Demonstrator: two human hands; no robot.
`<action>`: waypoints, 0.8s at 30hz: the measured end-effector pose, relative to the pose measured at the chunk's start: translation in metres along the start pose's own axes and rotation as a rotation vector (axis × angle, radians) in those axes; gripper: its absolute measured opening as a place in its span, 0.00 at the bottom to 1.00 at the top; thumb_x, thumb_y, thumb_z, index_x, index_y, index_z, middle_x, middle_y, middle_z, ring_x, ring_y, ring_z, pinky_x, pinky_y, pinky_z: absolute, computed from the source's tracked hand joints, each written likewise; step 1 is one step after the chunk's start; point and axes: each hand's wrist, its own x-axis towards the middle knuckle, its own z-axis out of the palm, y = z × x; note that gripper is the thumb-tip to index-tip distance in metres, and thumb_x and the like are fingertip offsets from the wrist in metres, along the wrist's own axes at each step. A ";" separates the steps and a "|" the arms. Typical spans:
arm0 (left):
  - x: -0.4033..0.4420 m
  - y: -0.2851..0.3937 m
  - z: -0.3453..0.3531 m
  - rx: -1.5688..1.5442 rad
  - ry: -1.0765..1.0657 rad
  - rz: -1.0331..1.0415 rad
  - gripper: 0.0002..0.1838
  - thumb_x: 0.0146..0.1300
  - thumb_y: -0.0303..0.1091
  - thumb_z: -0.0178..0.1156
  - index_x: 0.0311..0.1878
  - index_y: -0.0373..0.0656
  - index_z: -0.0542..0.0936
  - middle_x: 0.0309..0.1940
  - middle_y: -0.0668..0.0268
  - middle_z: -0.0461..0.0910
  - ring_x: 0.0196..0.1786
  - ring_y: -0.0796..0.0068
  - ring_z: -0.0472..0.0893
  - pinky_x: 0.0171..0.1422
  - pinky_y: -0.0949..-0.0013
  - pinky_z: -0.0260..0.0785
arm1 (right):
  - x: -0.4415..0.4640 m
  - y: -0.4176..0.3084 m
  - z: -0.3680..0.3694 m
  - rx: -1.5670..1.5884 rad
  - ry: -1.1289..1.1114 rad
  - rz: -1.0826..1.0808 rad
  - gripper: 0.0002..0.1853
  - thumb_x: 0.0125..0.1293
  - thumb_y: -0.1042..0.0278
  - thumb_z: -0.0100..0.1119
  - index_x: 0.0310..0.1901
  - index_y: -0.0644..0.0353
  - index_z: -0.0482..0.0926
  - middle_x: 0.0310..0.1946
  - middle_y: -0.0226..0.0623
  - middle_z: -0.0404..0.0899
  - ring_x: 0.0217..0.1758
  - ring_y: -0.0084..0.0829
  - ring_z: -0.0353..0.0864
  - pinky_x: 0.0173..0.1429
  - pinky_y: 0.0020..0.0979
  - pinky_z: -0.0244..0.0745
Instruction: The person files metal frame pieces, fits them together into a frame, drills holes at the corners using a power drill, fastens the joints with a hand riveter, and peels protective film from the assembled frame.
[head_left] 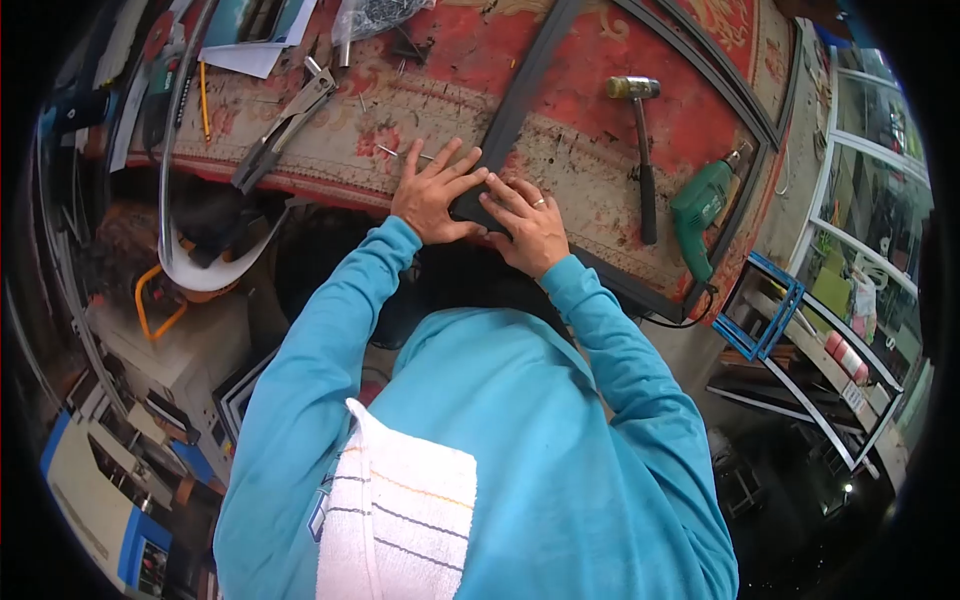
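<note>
A dark grey metal frame (524, 92) lies on the carpet-covered bench, one corner at the front edge between my hands. My left hand (436, 197) is spread open left of that corner, index fingertip touching the bar and thumb along the near edge. On the other side, my right hand (528, 226), with a ring on one finger, has its fingers bent over the frame and its thumb at the near edge. The fingertips of both hands almost meet. A thin metal rod (388, 151) lies beside my left fingers.
Inside the frame lie a hammer (645, 160) and a green power drill (703, 215). To the left are locking pliers (290, 125), a yellow pencil (205, 100), papers (245, 58) and a plastic bag of screws (375, 22). A blue frame (757, 305) stands off the bench's right end.
</note>
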 end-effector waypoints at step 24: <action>-0.001 -0.001 0.005 0.010 0.006 0.020 0.46 0.38 0.61 0.80 0.64 0.56 0.80 0.74 0.71 0.70 0.81 0.64 0.60 0.84 0.40 0.35 | -0.116 0.173 -0.080 -0.319 0.641 1.022 0.58 0.52 0.53 0.79 0.78 0.61 0.50 0.71 0.58 0.61 0.72 0.57 0.67 0.74 0.48 0.66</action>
